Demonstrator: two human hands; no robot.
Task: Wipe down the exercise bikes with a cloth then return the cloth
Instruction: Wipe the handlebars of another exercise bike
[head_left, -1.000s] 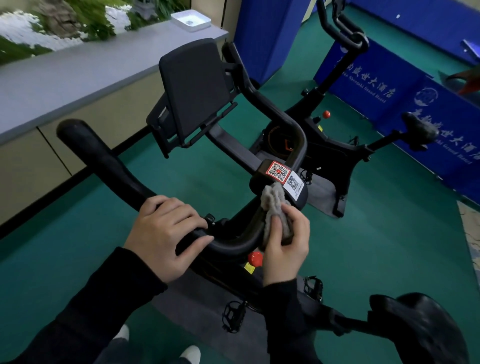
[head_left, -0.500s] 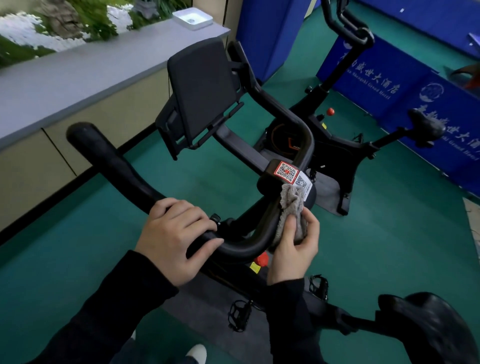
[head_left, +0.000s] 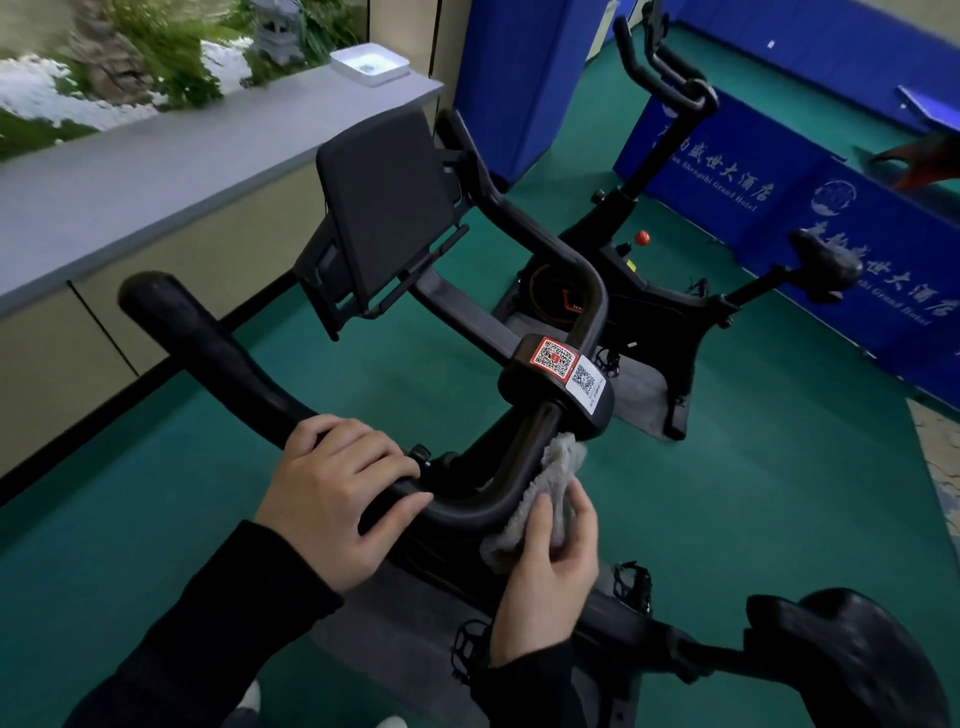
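Note:
I stand over a black exercise bike whose handlebar (head_left: 223, 358) curves from upper left down to the middle. My left hand (head_left: 337, 493) grips the handlebar near its bend. My right hand (head_left: 550, 571) holds a grey cloth (head_left: 550, 483) against the right side of the curved bar, just below the clamp with two QR stickers (head_left: 566, 369). The bike's black screen (head_left: 384, 213) stands behind the bars and its saddle (head_left: 852, 665) is at the lower right. A second black bike (head_left: 654, 291) stands further back on the right.
A grey ledge (head_left: 156, 192) with a white tray (head_left: 370, 63) runs along the left. Blue padded barriers (head_left: 841, 218) with white lettering line the right. The floor is green carpet (head_left: 779, 467), with grey mats under the bikes.
My right hand has slid the cloth down the curved bar, away from the QR sticker clamp, toward me. My left hand has kept its grip on the handlebar.

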